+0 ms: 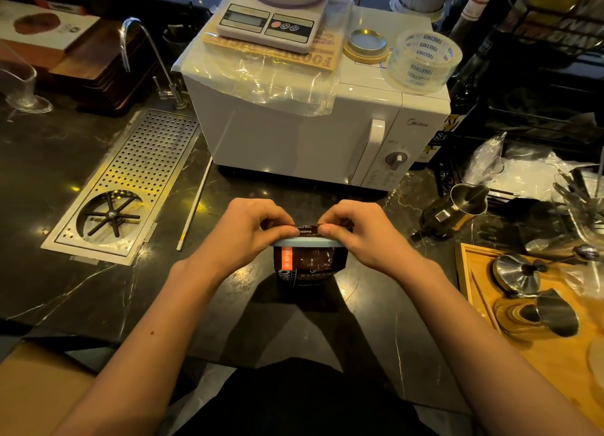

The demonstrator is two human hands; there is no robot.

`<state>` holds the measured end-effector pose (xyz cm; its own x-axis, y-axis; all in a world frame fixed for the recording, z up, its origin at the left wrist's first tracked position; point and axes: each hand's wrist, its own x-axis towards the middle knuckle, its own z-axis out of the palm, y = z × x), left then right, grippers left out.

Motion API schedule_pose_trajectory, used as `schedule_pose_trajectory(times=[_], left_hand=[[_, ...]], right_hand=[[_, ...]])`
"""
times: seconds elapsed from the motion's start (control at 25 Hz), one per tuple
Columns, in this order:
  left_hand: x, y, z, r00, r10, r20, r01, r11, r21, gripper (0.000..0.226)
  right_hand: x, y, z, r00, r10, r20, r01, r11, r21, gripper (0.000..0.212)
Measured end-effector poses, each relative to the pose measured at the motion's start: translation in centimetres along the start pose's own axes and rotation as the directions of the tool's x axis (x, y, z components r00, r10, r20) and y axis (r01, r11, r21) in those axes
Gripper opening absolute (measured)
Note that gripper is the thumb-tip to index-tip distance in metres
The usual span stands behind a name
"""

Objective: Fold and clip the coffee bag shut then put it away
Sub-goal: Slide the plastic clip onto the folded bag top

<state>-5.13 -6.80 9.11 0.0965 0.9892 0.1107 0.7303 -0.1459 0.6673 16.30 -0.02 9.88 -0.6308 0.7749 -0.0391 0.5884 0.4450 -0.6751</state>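
Observation:
A dark coffee bag (310, 264) with an orange label stands upright on the black marble counter, just in front of the microwave. Its top is folded over, and a pale blue clip (307, 241) runs across the fold. My left hand (251, 229) pinches the left end of the folded top and clip. My right hand (356, 231) pinches the right end. The thumbs and fingertips of both hands meet near the middle of the fold and hide most of it.
A white microwave (294, 131) stands right behind the bag, with a kitchen scale (271, 20) and a tape roll (423, 59) on top. A perforated drip tray (130, 180) lies to the left. Steel pitchers (457, 206) and a wooden tray (470, 272) with metal tools sit to the right.

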Motion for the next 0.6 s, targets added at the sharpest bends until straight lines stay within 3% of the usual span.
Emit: schedule_pose_trajectory(times=[0.08,0.28,0.6], left_hand=[[-0.3,-0.1,-0.4,1.000,-0.021,0.008,0.021,1.000,0.004,0.013],[-0.8,-0.5,-0.6,0.996,0.027,-0.085,-0.022,0.998,0.058,0.005],[-1.0,-1.2,-0.1,0.991,-0.019,-0.130,0.017,1.000,-0.014,0.007]], right_hand=[[-0.3,0.3,-0.6,1.000,0.009,0.024,-0.008,0.999,-0.050,0.010],[-0.5,0.0,0.6,0.979,-0.009,-0.204,-0.002,0.999,-0.054,0.004],[-1.2,1.1,-0.3,0.971,0.071,-0.230,-0.060,0.997,0.057,0.005]])
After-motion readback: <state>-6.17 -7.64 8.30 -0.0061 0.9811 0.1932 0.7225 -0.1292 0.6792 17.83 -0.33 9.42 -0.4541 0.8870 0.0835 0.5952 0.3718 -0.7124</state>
